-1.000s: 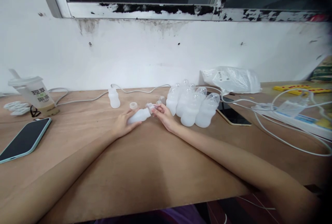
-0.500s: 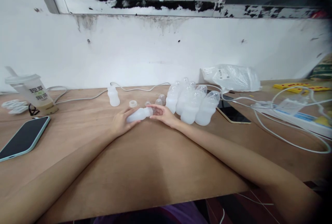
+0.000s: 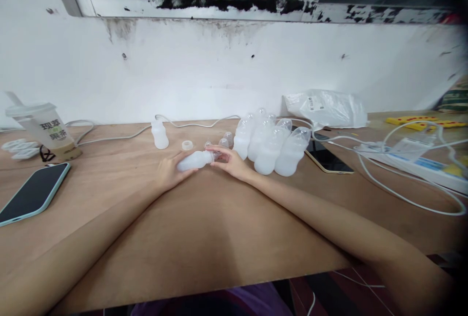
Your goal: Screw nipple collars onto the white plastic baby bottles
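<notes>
A frosted white baby bottle (image 3: 194,160) lies sideways between my hands, a little above the wooden table. My left hand (image 3: 170,170) is wrapped round its body. At the neck end, my right hand (image 3: 231,161) has its fingers closed around a clear cap, which they partly cover. Just behind the hands are a white collar ring (image 3: 187,145) and several small clear caps (image 3: 228,139). An uncapped bottle (image 3: 160,135) stands upright to the left. Several capped bottles (image 3: 268,152) stand in a cluster right of my right hand.
On the left are a drink cup (image 3: 51,130), a phone (image 3: 34,191) and a bundled white cable (image 3: 20,149). A second phone (image 3: 329,156), a plastic bag (image 3: 325,108), a power strip (image 3: 420,162) with looping cables and a yellow item (image 3: 417,123) lie right.
Both hands stay on the bottle in nearly the same place. The right fingers have shifted very slightly around the cap; the whole view has moved a touch.
</notes>
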Demonstrator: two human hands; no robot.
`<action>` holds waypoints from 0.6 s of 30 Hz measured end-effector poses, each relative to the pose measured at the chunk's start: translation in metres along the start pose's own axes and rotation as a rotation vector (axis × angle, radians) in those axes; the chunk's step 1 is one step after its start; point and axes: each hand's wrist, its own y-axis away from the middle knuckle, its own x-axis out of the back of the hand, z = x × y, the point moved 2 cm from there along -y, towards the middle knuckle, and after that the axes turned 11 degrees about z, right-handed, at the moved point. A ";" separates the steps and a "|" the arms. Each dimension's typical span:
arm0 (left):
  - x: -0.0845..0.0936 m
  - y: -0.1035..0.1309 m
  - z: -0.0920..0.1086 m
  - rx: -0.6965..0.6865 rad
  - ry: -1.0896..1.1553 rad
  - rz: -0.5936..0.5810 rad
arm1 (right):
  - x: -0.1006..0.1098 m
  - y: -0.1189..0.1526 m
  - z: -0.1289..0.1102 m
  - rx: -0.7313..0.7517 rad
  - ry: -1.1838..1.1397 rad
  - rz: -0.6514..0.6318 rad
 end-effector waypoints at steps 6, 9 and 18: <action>0.003 -0.002 0.000 -0.075 0.035 0.041 | 0.000 -0.001 0.008 -0.083 -0.065 -0.016; 0.004 -0.004 0.000 -0.079 0.081 0.008 | 0.000 -0.001 0.008 -0.055 -0.115 -0.016; 0.002 -0.001 -0.002 -0.084 0.019 0.039 | -0.003 -0.001 0.007 -0.133 -0.091 -0.036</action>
